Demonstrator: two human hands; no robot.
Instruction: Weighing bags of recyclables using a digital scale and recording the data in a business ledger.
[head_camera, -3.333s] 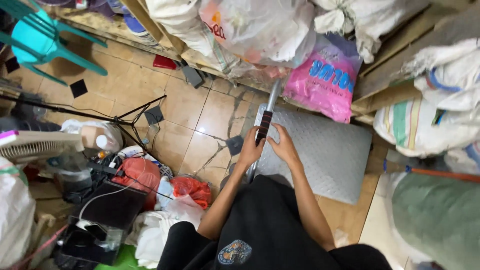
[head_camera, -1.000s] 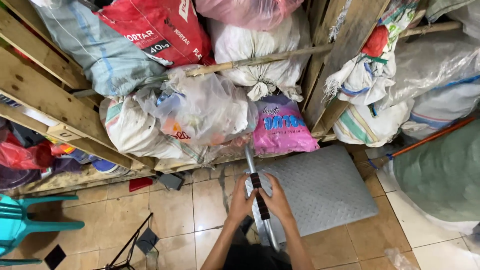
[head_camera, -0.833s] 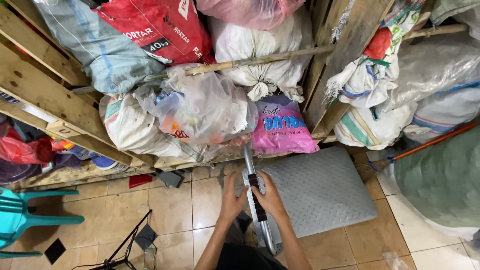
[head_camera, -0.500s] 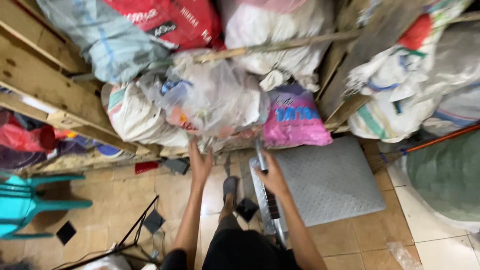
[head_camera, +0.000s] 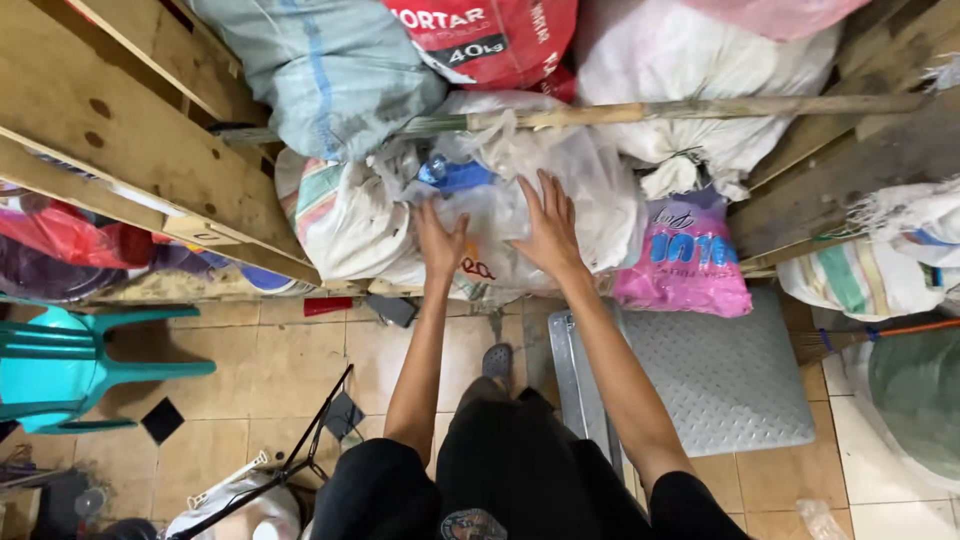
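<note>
Black short-sleeved shirt (head_camera: 520, 470) with a small round emblem — bare forearms — grey shoe (head_camera: 497, 360).

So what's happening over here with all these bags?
A person stands facing a stack of stuffed sacks piled between wooden boards. Both hands, the left hand and the right hand, lie flat with fingers spread on a clear plastic bag full of crumpled scraps. A pink bag sits to its right, above a grey metal platform scale on the tiled floor.

Both hands (head_camera: 545, 235) left scale post; now on clear sack (head_camera: 500, 200).
</note>
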